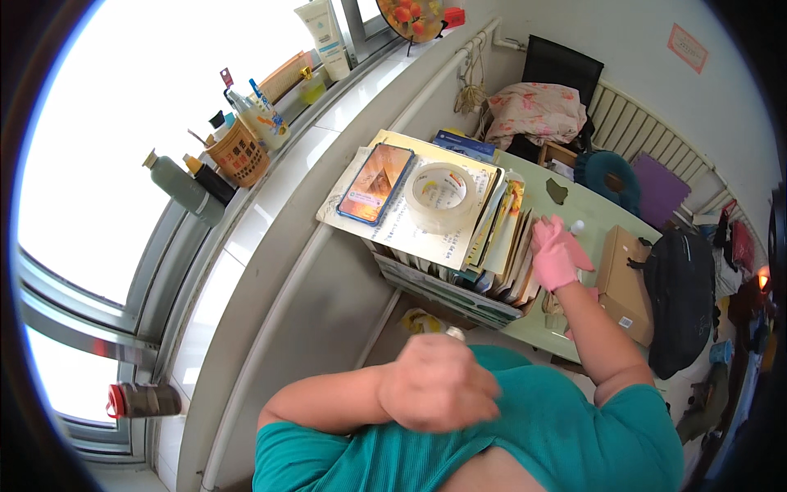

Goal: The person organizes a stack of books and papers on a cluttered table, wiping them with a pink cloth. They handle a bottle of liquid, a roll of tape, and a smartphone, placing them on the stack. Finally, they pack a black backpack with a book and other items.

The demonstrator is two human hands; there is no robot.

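My left hand (439, 384) is curled into a blurred fist in front of my chest. A small pale tip (455, 333) sticks out at its top edge; the rest of that object is hidden. A pink glove (553, 261) covers my right hand (552, 249), over the table beside a row of upright papers and folders (521, 255). Pink material (580, 253) lies against the gloved hand on the far side, and a white cap (577, 227) shows just past it. Whether the gloved fingers grip anything is hidden.
A phone (376, 183) and a roll of clear tape (439, 194) lie on the papers. To the right are a cardboard box (624, 286) and a black bag (679, 301). Bottles (184, 187) and a pen cup (238, 154) line the windowsill. A blue-green cushion (605, 178) sits behind the table.
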